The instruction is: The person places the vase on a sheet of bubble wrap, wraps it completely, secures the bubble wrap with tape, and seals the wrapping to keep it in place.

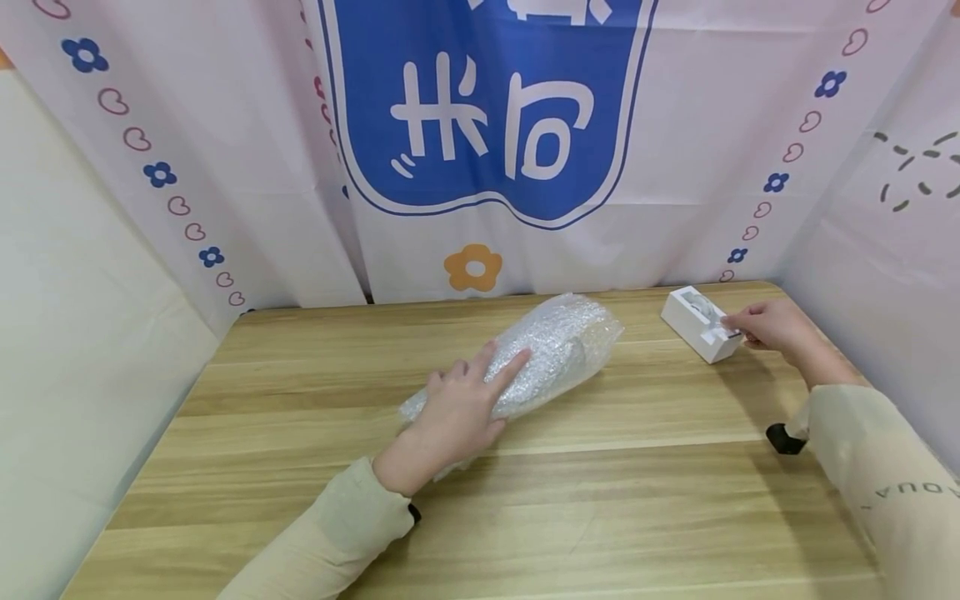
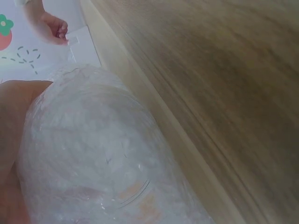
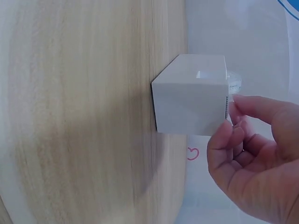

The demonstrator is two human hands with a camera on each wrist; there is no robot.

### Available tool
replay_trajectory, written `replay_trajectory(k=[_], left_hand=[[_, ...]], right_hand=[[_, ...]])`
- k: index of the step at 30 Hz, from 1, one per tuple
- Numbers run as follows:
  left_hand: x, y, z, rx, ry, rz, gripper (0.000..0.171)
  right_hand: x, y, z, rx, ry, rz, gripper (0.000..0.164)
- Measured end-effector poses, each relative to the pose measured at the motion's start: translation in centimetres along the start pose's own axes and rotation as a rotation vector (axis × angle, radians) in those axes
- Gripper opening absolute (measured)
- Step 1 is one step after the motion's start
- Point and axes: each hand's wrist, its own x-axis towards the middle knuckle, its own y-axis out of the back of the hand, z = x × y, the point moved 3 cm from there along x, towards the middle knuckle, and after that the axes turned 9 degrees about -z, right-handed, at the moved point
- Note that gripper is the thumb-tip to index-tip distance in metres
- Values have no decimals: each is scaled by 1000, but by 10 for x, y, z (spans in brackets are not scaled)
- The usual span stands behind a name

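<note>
A bundle in clear bubble wrap (image 1: pixel 551 350) lies slantwise on the table; what is inside cannot be made out. My left hand (image 1: pixel 459 408) rests on its near end, fingers spread and pressing on the wrap. In the left wrist view the wrapped bundle (image 2: pixel 103 149) fills the lower left. At the back right stands a white tape dispenser (image 1: pixel 693 332) with a clear roll in its top. My right hand (image 1: pixel 776 327) is at its near end, pinching the tape's end between thumb and fingers. The right wrist view shows these fingertips beside the dispenser (image 3: pixel 189 107).
The wooden table (image 1: pixel 600 517) runs back to a printed cloth (image 1: pixel 480 150) hanging behind it. White cloth walls (image 1: pixel 75 292) close off both sides. Black wrist-camera pieces (image 1: pixel 785 438) show below the sleeves.
</note>
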Motion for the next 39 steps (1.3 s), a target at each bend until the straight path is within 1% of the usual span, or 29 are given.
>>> replay_trajectory(k=[5,7,9,12,16,22,30,35,39], left_hand=[[0,0,-1,-6,8,-7,96],[0,0,-1,-4,10,-11,96],[0,0,-1,-1,11,-14,96],[1,0,-2,1,13,-15,96],[0,0,-2,-6,14,-20,96],[1,0,-3,-1,14,-22,96],[1,-1,-4,0,23,-43,95],[1,-1,-4,-1,22,-45,95],[1,-1,-4,1,21,-40,96]], right_hand=[[0,-2,-3,173,30,-47,25],[0,-2,-5,227,45,-70,24],[-1,-2,-5,258,42,-88,24],[-1,-3,-4,279,25,-103,24],[-2,-3,-2,308,14,-104,24],[-2,-5,1,359,49,-86,24],[-3,-8,5,334,33,-61,27],[-2,-10,6,388,31,-65,29],[-3,-10,5,468,33,-94,30]])
